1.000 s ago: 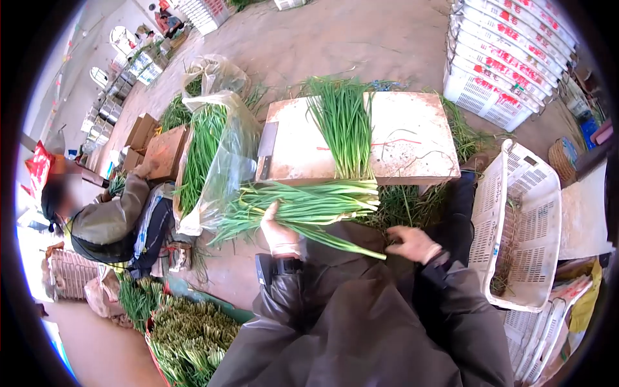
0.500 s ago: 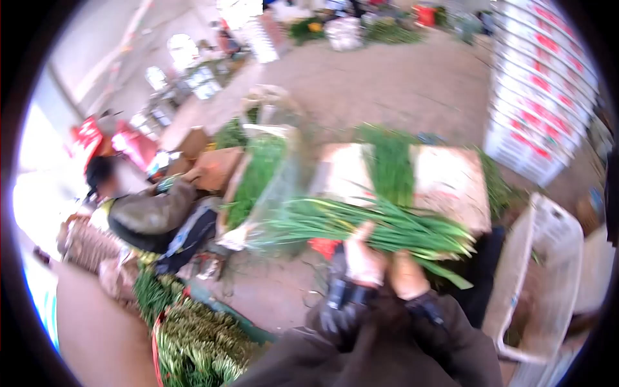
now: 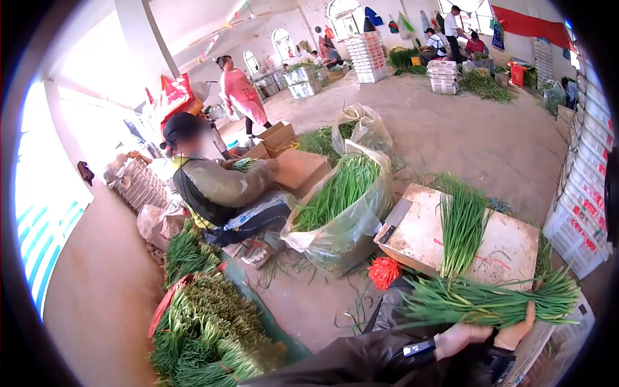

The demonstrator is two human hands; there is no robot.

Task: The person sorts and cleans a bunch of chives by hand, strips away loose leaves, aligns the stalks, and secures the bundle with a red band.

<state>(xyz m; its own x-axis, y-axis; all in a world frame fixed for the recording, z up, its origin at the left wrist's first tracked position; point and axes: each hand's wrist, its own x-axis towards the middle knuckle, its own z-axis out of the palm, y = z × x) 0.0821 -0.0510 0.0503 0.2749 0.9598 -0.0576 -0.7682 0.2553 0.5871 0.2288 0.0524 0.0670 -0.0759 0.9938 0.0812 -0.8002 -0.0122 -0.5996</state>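
Observation:
A loose bunch of chives (image 3: 490, 302) lies across my hands above my lap, its leafy tips pointing left and its cut ends right. My right hand (image 3: 516, 330) is closed around its right half, thumb up over the front. My left hand (image 3: 459, 340) is closed against the underside, its fingers partly hidden by the leaves. Just beyond, more chives (image 3: 461, 226) lie across a pale board (image 3: 416, 226). A knife (image 3: 393, 222) rests along the board's left edge. Red ties (image 3: 384, 273) hang in a cluster at its near left corner.
A clear plastic bag of chives (image 3: 342, 193) stands left of the board. Beyond it sits a co-worker (image 3: 225, 180) with a cardboard box (image 3: 300, 171). Bundled chives (image 3: 213, 322) are piled at lower left. White crates (image 3: 583, 187) are stacked right; another crate (image 3: 567, 348) is beside my right hand.
My view has swung left and up, so the hall and other people show. Both hands still hold the chives, now lower right in view, right of the board's middle.

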